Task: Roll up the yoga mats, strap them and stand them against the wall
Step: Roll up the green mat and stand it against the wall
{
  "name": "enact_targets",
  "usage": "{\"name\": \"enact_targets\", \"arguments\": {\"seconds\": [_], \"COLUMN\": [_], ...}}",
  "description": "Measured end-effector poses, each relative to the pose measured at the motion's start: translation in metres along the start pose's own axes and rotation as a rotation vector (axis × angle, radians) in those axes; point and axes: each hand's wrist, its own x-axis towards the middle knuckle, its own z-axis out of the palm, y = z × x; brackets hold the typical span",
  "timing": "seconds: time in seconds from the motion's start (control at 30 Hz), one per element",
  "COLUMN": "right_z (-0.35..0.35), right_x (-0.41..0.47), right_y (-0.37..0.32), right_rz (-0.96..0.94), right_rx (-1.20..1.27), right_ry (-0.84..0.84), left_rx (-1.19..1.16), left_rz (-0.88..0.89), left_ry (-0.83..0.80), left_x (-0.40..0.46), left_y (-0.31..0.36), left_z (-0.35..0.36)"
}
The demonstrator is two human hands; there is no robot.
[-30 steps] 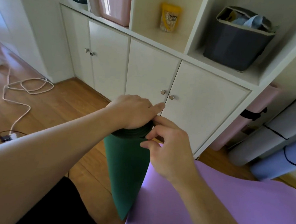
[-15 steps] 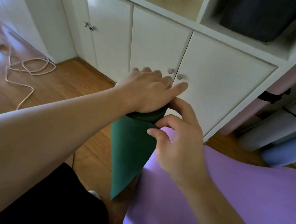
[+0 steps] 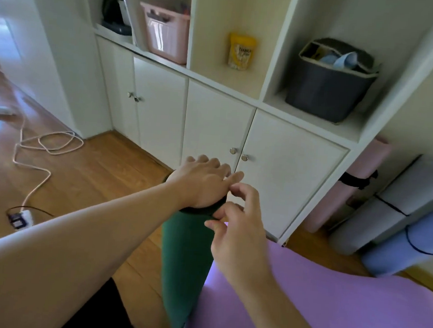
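The green mat [image 3: 185,264] stood rolled; the left hand [image 3: 204,182] lay flat on top, the right hand [image 3: 234,229] apparently pinched its edge. Keeping the roll tight would help strapping.

home room | white cupboard shelving [image 3: 213,117] | wood floor [image 3: 87,170]

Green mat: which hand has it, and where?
Left hand rests on the top end of the upright green mat. Right hand pinches its rim just below.
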Motion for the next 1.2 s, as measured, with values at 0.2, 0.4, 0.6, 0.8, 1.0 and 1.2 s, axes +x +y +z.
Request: {"name": "enact_targets", "arguments": {"seconds": [0.2, 0.4, 0.6, 0.8, 1.0, 1.2], "right_z": [0.004, 0.006, -0.007, -0.012, -0.003, 0.001], "right_x": [0.002, 0.004, 0.019, 0.025, 0.031, 0.031], "right_y": [0.008, 0.011, 0.015, 0.023, 0.021, 0.02], "right_rz": [0.081, 0.119, 0.032, 0.052, 0.037, 0.017], "right_rx": [0.107, 0.156, 0.144, 0.117, 0.075, 0.138], "right_ry": [-0.066, -0.098, -0.23, -0.246, -0.261, -0.249], "left_rx": [-0.341, -0.696, -0.8, -0.715, -0.231, -0.262], "left_rz": [-0.039, -0.189, -0.188, -0.182, -0.037, -0.061], "left_ry": [-0.021, 0.005, 0.02, -0.097, 0.013, 0.027], "left_x": [-0.011, -0.05, -0.051, -0.04, -0.033, -0.023], "left_y": [-0.02, -0.066, -0.071, -0.063, -0.049, -0.038], "left_z": [-0.013, 0.004, 0.013, 0.004, -0.015, -0.014]}}
